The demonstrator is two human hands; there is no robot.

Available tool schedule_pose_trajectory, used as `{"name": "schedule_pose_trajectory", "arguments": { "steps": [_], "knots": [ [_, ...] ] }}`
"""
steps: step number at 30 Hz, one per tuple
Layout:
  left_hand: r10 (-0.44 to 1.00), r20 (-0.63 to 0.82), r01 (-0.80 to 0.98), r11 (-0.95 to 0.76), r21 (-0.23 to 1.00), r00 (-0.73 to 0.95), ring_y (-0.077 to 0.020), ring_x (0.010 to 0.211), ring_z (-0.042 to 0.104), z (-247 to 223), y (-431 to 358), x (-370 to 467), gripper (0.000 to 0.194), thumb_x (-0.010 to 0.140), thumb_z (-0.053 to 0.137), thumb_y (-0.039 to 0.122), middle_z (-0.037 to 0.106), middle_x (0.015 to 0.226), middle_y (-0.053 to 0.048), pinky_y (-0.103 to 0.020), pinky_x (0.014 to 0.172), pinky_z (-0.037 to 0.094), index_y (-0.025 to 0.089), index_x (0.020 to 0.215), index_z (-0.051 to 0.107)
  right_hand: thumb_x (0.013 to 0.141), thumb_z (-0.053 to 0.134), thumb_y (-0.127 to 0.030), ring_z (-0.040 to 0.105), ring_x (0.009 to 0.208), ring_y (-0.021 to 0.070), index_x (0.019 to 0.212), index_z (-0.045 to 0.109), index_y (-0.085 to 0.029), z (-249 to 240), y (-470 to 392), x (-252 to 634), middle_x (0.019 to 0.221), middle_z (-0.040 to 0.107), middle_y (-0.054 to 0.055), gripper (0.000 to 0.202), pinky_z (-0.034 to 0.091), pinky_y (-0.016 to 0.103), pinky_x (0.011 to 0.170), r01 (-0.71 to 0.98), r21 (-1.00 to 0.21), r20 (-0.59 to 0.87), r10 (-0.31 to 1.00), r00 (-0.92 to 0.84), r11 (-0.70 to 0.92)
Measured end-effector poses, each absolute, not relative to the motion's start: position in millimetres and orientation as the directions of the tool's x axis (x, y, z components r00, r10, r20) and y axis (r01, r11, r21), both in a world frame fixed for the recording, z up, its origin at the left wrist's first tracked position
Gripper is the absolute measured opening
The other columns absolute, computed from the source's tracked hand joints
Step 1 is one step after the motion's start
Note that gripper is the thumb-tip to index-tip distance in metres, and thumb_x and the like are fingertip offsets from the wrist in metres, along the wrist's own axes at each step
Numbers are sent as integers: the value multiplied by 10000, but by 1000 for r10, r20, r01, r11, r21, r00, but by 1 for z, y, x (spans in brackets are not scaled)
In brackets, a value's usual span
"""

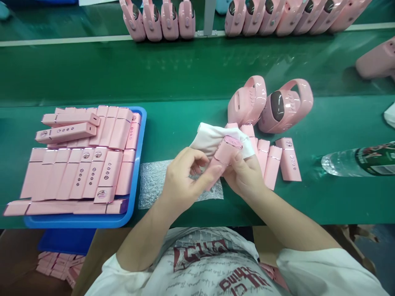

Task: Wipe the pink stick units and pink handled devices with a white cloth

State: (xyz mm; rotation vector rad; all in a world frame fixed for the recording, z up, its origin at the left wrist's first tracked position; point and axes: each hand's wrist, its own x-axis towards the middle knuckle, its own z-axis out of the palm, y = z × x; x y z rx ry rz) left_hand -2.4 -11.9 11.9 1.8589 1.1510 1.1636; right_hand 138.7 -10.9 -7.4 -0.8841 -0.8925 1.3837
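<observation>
Both of my hands hold one pink device (224, 153) over the middle of the green table. My left hand (185, 176) pinches it between thumb and fingers from the left. My right hand (245, 172) grips its other side, thumb near the ridged, shiny top end. A white cloth (210, 137) lies behind the device, against the fingers of my right hand. Under my hands is a sheet of bubble wrap (151, 181). Several similar pink devices (272, 167) lie just right of my right hand, some partly hidden by it.
A blue tray (140, 164) full of pink devices sits at the left. Two pink handled units (285, 107) stand behind my right hand. A plastic bottle (354, 161) lies at the right. More handled units (187, 20) line the back shelf.
</observation>
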Motion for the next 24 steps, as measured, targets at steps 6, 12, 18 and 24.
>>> {"name": "schedule_pose_trajectory", "arguments": {
  "steps": [6, 12, 18, 24],
  "knots": [
    [742, 569, 454, -669, 589, 354, -90, 545, 417, 2, -8, 2, 222, 902, 543, 303, 485, 620, 22, -214, 491, 344, 179, 730, 479, 770, 697, -520, 608, 1102, 249, 1189, 530, -310, -13, -18, 138, 1158, 640, 50, 498, 552, 394, 900, -392, -914, 105, 994, 12, 102],
    [754, 553, 458, -655, 601, 354, -91, 520, 417, 3, -7, 1, 178, 910, 430, 142, 465, 609, 31, -228, 499, 333, 192, 740, 450, 795, 661, -532, 555, 1195, 260, 1170, 555, -297, -14, -16, 136, 1178, 638, 58, 456, 524, 416, 963, -363, -926, 113, 994, -10, 102],
    [802, 518, 386, -597, 703, 297, -82, 560, 458, 3, -9, -3, 194, 926, 430, 172, 485, 633, 29, -222, 539, 364, 189, 733, 455, 742, 704, -558, 619, 1096, 257, 1141, 566, -298, -10, -15, 135, 1059, 680, 41, 496, 550, 411, 915, -436, -899, 32, 998, 55, 52],
    [739, 630, 402, -666, 628, 238, -92, 651, 535, 4, -7, -4, 85, 887, 510, 138, 590, 733, -4, -215, 579, 436, 169, 822, 555, 733, 721, -536, 626, 1088, 252, 1085, 596, -283, -6, -10, 136, 1022, 700, 37, 451, 547, 396, 918, -509, -859, 25, 998, 53, 49]
  ]
}}
